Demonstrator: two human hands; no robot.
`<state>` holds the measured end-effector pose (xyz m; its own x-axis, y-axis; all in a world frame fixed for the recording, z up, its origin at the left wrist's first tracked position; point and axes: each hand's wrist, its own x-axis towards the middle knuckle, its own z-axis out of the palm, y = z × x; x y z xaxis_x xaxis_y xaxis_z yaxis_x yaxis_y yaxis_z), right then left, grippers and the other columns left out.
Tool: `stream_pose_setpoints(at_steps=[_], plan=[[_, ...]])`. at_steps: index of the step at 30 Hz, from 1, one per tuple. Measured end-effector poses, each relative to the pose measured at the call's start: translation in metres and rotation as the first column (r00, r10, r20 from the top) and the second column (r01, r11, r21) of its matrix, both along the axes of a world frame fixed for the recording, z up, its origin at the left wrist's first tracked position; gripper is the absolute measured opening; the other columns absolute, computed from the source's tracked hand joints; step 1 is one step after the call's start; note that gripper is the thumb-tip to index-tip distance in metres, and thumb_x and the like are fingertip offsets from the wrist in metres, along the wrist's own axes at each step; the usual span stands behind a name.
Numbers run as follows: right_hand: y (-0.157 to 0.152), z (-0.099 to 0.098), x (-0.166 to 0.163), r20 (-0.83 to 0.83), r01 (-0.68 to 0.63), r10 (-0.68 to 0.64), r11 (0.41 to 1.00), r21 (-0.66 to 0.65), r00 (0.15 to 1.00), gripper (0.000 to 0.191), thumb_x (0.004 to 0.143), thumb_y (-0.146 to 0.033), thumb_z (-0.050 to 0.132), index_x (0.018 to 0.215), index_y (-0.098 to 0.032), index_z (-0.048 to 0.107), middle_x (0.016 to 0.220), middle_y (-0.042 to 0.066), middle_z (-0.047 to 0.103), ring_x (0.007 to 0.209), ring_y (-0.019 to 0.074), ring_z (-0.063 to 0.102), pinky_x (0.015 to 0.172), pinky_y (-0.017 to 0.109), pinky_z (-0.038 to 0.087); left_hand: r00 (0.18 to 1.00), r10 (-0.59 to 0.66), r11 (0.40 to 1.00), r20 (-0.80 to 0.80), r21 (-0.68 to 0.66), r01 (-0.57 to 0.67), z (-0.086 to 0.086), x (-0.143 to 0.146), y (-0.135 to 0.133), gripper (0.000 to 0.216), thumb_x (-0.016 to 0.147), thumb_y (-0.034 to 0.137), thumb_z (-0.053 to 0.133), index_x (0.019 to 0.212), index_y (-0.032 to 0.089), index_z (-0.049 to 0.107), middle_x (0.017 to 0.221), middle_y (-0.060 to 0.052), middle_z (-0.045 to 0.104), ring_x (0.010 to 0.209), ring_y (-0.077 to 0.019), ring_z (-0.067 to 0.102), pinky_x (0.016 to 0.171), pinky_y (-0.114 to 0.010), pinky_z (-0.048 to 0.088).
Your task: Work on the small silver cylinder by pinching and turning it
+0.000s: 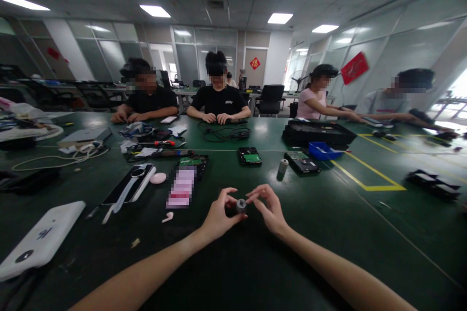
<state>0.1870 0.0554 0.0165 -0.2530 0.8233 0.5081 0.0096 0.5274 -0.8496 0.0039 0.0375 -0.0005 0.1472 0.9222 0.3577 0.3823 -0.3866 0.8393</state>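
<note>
A small grey metal cylinder (241, 205), its round top facing up with a dark centre, is gripped between the thumb and fingers of my left hand (219, 216). My right hand (270, 209) is close on the cylinder's right side. Its thumb and fingertips come together in a pinch at the top edge; whether something tiny is between them is too small to tell. Farther off to the right, a similar silver cylinder (282, 166) stands upright on the green table (314, 214).
Hard drives (250, 156) (302, 162), a blue tray (324, 150) and a black bin (319, 133) lie beyond my hands. To the left are a phone (181, 187), an earbud (168, 217), a white device (42, 240) and a screwdriver (165, 143). Several people sit across the table.
</note>
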Motion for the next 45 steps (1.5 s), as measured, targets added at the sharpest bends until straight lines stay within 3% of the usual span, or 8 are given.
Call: stream_pose_setpoints(at_steps=[6, 13, 18, 23, 28, 35, 41, 45], plan=[[0.004, 0.008, -0.002, 0.103, -0.033, 0.033, 0.999, -0.005, 0.994, 0.019, 0.082, -0.029, 0.063, 0.098, -0.021, 0.056, 0.097, 0.005, 0.067, 0.094, 0.0198, 0.065, 0.089, 0.037, 0.049, 0.997, -0.024, 0.999, -0.078, 0.028, 0.026, 0.004, -0.001, -0.001, 0.039, 0.067, 0.026, 0.078, 0.102, 0.020, 0.064, 0.094, -0.003, 0.070, 0.085, -0.0204, 0.065, 0.075, -0.031, 0.051], [0.006, 0.011, -0.013, 0.126, 0.002, 0.001, 1.000, -0.022, 0.992, 0.014, 0.078, -0.028, 0.067, 0.075, -0.019, 0.057, 0.081, 0.004, 0.069, 0.081, 0.0194, 0.068, 0.078, 0.035, 0.053, 0.997, -0.027, 0.999, -0.069, 0.022, 0.029, 0.006, -0.002, -0.002, 0.037, 0.068, 0.026, 0.078, 0.102, 0.020, 0.066, 0.095, -0.004, 0.070, 0.085, -0.0211, 0.064, 0.076, -0.032, 0.051], [0.037, 0.021, 0.036, 0.073, 0.081, -0.080, 0.997, -0.015, 0.994, 0.024, 0.078, -0.033, 0.068, 0.073, -0.019, 0.049, 0.086, 0.007, 0.072, 0.093, 0.0240, 0.069, 0.083, 0.040, 0.052, 0.996, -0.054, 0.998, -0.070, 0.023, 0.055, 0.007, -0.003, -0.003, 0.036, 0.070, 0.026, 0.077, 0.104, 0.022, 0.065, 0.097, -0.003, 0.069, 0.087, -0.0203, 0.063, 0.078, -0.032, 0.049], [0.054, -0.005, 0.095, 0.284, 0.066, -0.035, 0.993, -0.102, 0.958, 0.031, 0.080, -0.040, 0.064, 0.066, -0.020, 0.045, 0.091, 0.011, 0.072, 0.103, 0.0271, 0.065, 0.092, 0.047, 0.048, 0.995, -0.061, 0.998, -0.077, 0.021, 0.063, 0.007, -0.004, -0.004, 0.037, 0.071, 0.028, 0.076, 0.106, 0.023, 0.063, 0.100, -0.002, 0.068, 0.089, -0.0202, 0.062, 0.079, -0.032, 0.049], [0.051, -0.026, 0.108, 0.424, 0.052, 0.006, 0.991, -0.126, 0.905, 0.032, 0.073, -0.040, 0.070, 0.063, -0.020, 0.048, 0.099, 0.012, 0.072, 0.116, 0.0273, 0.057, 0.102, 0.047, 0.041, 0.994, -0.061, 0.998, -0.089, 0.022, 0.063, 0.006, -0.004, -0.005, 0.038, 0.072, 0.029, 0.076, 0.107, 0.022, 0.063, 0.101, -0.002, 0.067, 0.091, -0.0201, 0.062, 0.081, -0.032, 0.048], [0.044, -0.012, 0.086, 0.298, 0.161, -0.112, 0.976, -0.145, 0.948, 0.039, 0.071, -0.038, 0.071, 0.056, -0.021, 0.040, 0.080, 0.010, 0.073, 0.093, 0.0285, 0.069, 0.079, 0.040, 0.055, 0.993, -0.079, 0.997, -0.083, -0.001, 0.079, 0.003, -0.006, -0.002, 0.043, 0.070, 0.026, 0.077, 0.109, 0.023, 0.062, 0.105, -0.002, 0.067, 0.094, -0.0204, 0.061, 0.083, -0.032, 0.048], [0.008, 0.022, 0.017, 0.124, -0.064, 0.078, 0.991, -0.119, 0.989, 0.034, 0.077, -0.031, 0.068, 0.060, -0.020, 0.041, 0.085, 0.008, 0.073, 0.092, 0.0247, 0.069, 0.078, 0.036, 0.055, 0.994, -0.079, 0.996, -0.081, 0.023, 0.081, 0.000, -0.004, -0.001, 0.041, 0.068, 0.024, 0.078, 0.106, 0.021, 0.063, 0.099, -0.003, 0.067, 0.089, -0.0197, 0.062, 0.079, -0.031, 0.049], [0.003, 0.020, -0.007, 0.149, -0.111, 0.124, 0.990, -0.091, 0.981, 0.034, 0.078, -0.032, 0.067, 0.058, -0.019, 0.042, 0.085, 0.008, 0.072, 0.090, 0.0245, 0.069, 0.077, 0.036, 0.054, 0.996, -0.062, 0.998, -0.063, 0.030, 0.064, -0.003, -0.004, -0.001, 0.044, 0.067, 0.024, 0.079, 0.108, 0.020, 0.062, 0.102, -0.003, 0.067, 0.092, -0.0207, 0.062, 0.081, -0.032, 0.049]])
